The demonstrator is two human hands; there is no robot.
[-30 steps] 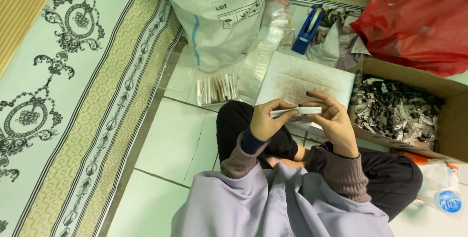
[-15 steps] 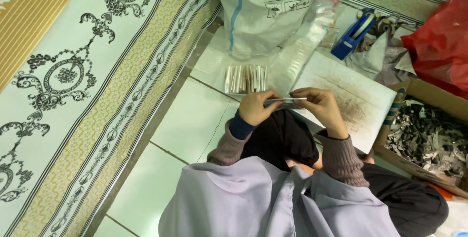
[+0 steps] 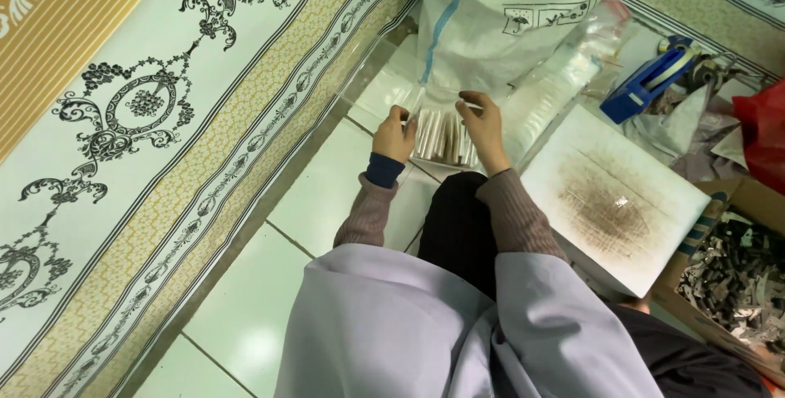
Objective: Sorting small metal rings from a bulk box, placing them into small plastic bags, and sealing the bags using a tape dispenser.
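Note:
I sit on a tiled floor and reach forward with both arms. My left hand (image 3: 394,136) and my right hand (image 3: 484,124) pinch the two ends of a narrow clear packet (image 3: 448,95). They hold it just above a row of thin pale packets (image 3: 441,138) lying side by side on the tile between my hands. The left fingers touch the left end of that row, and the right hand rests at its right end. My dark trouser knee (image 3: 458,218) is directly behind the row.
A large white sack (image 3: 523,13) stands right behind the row. Clear plastic bags (image 3: 564,87), a blue tape dispenser (image 3: 650,83), a stained white board (image 3: 613,197), a cardboard box of dark scraps (image 3: 736,275) and a red bag (image 3: 764,136) lie to the right. A patterned carpet (image 3: 163,120) borders the left.
Both hands have moved forward from over my knee to the row of packets on the floor, carrying the narrow packet. The view has shifted left and forward with them.

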